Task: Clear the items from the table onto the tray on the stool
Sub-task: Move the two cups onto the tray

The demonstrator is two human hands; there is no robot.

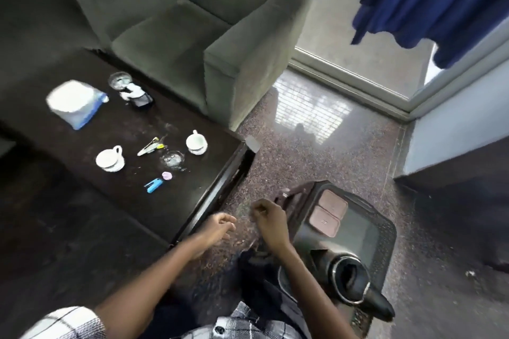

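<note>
head view: left fingers (227,221) loose, empty; right fingers (259,208) curled beside tray (366,231), grip unclear; cups (110,159) well apart.

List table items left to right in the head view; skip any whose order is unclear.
white-and-blue pack → left white cup → yellow-tipped metal tool → right white cup

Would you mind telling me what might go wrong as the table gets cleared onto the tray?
The clear glass is hard to see on the dark table and may be knocked when reaching for the clips. The tray already carries a black flask and two brown pads, so the cups may crowd.
</note>
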